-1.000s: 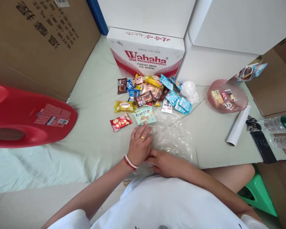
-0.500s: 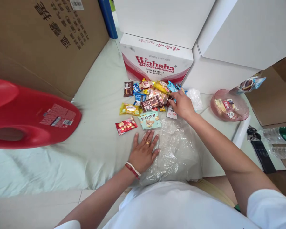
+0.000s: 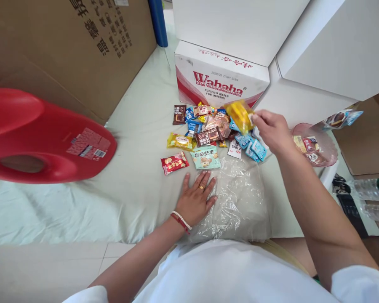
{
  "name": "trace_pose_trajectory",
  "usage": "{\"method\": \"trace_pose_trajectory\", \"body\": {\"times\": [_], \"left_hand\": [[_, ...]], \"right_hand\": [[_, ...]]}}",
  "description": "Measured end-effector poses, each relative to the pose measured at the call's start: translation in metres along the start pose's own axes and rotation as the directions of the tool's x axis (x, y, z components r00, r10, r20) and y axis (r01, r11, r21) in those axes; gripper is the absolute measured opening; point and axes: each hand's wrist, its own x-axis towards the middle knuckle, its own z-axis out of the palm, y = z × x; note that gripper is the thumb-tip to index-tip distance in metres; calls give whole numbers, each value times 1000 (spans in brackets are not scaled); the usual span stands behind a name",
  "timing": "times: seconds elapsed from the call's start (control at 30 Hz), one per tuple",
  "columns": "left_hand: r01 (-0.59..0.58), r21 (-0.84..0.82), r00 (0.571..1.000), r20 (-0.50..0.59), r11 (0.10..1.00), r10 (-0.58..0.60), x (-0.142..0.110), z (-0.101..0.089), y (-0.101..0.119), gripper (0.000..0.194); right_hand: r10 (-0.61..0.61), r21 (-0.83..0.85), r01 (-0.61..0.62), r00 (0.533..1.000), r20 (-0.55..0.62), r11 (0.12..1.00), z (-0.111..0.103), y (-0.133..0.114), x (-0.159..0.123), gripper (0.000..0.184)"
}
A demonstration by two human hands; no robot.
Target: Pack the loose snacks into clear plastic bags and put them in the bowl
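My right hand pinches a yellow-wrapped snack packet by its right end, holding it above the right side of the snack pile. My left hand lies flat with fingers spread, partly on the left edge of a clear plastic bag. Just beyond its fingertips are a mint-green snack packet and a red snack packet. Heaped behind them are brown cocoa packets, another yellow packet, a white packet and several light-blue packets.
A white and red Wahaha carton stands behind the pile. A pink clear bowl with packets is at right, near plastic bottles and a black phone-like object. A red jug and a large cardboard box occupy the left.
My right hand has lifted the yellow packet out of the pile and moved right. Light-blue packets now show at the pile's right side. My left hand stays flat; the view has shifted slightly.
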Motion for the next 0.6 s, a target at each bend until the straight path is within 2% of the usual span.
{"method": "trace_pose_trajectory", "body": {"times": [0.03, 0.07, 0.13, 0.17, 0.2, 0.23, 0.27, 0.33, 0.37, 0.4, 0.53, 0.6], "left_hand": [[0, -4, 1000, 2, 1000, 0, 0, 0, 0, 60], [2, -6, 1000, 5, 1000, -2, 0, 0, 0, 60], [6, -7, 1000, 15, 1000, -6, 0, 0, 0, 60], [5, -4, 1000, 22, 1000, -5, 0, 0, 1, 60], [4, 1, 1000, 28, 1000, -4, 0, 0, 1, 60], [2, 8, 1000, 31, 1000, -2, 0, 0, 1, 60], [2, 16, 1000, 31, 1000, -2, 0, 0, 1, 60], [4, 33, 1000, 23, 999, -5, 1, 1, 2, 60], [5, 40, 1000, 18, 999, -6, 1, 1, 2, 60], [4, 43, 1000, 16, 999, -5, 1, 1, 3, 60], [11, 38, 1000, 13, 999, -12, 1, 1, 2, 58], [25, 37, 1000, 7, 999, -25, -1, 2, 0, 57]], "right_hand": [[51, 106, -65, 990, 133, 992, -8, 0, -20, 40], [76, 178, -132, 953, 293, 975, -13, 0, -41, 40], [34, 248, -209, 824, 565, 946, -15, 2, -82, 43], [-9, 260, -218, 749, 662, 941, -12, 4, -100, 43], [-45, 259, -203, 699, 713, 944, -6, 5, -115, 43], [-58, 238, -170, 689, 722, 956, 1, 7, -128, 43], [-46, 194, -125, 718, 695, 973, 8, 8, -139, 43], [0, 58, -40, 823, 568, 998, 22, 7, -155, 40], [9, -7, -6, 857, 514, 1000, 27, 5, -161, 40], [6, -58, 26, 866, 500, 998, 31, 2, -166, 41], [-16, -168, 154, 783, 622, 974, 39, -9, -181, 48], [-11, -203, 176, 781, 625, 963, 42, -8, -186, 45]]}}
